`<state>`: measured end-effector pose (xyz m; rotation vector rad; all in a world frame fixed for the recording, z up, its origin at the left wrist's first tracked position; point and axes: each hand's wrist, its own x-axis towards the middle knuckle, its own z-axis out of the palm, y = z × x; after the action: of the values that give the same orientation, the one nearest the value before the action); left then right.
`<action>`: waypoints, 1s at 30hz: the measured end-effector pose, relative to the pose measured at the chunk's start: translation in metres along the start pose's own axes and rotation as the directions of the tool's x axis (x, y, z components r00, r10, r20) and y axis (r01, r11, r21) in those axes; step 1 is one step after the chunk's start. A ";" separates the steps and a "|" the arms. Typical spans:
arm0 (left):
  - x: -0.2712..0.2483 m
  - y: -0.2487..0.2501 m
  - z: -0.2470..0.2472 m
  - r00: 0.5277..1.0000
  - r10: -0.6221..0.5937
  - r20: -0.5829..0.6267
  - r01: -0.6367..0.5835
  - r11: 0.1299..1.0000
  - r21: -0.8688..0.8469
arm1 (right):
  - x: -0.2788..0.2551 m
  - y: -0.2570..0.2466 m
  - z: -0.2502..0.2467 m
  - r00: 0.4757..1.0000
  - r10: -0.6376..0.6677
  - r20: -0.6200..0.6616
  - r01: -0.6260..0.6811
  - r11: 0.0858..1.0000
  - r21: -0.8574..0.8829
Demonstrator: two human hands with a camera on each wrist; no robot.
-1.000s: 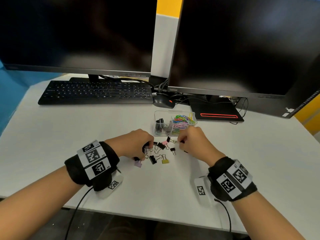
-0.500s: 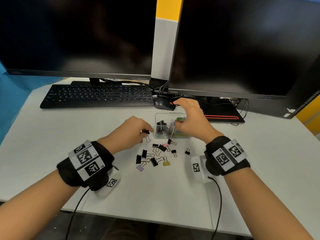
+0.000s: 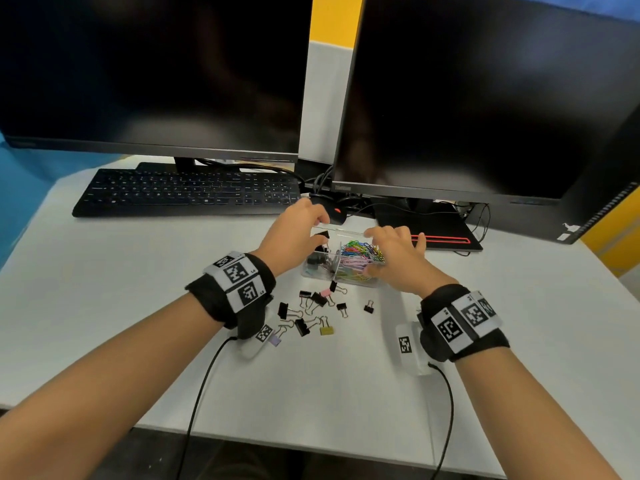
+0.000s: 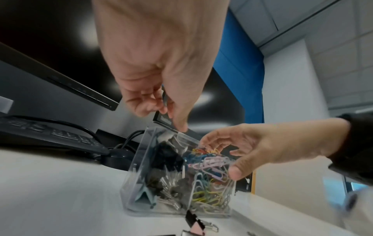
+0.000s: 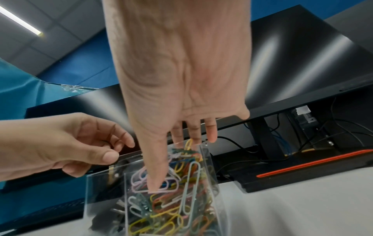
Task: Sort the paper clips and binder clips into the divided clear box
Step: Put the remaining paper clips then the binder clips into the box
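Here clear box (image 3: 375, 282): colourful paper clips right; left hand (image 3: 294, 233) pinches black binder clip (image 3: 324, 234); right hand (image 3: 394, 258) released.

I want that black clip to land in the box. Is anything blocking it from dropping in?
No. The left hand pinches the black binder clip above the clear box, whose binder clip compartment is open-topped. The right hand is over the paper clips side.

The left hand (image 4: 157, 67) hangs above the clear box (image 4: 131, 183), one fingertip at its far rim. The right hand (image 4: 268, 146) reaches over the paper clips (image 4: 210, 180). Binder clips (image 4: 163, 161) fill the left compartment.
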<state>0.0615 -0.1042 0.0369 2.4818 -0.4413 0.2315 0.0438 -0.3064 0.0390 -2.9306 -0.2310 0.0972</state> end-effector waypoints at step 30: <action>-0.057 -0.031 -0.006 0.852 -0.045 0.522 -0.090 0.969 0.230 | -0.040 -0.025 0.030 0.970 -0.170 0.173 0.186 0.979 -0.079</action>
<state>0.0192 -0.0621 0.0100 2.7726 -0.7014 -0.4285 -0.0022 -0.2828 0.0165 -2.9802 -0.5371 0.3115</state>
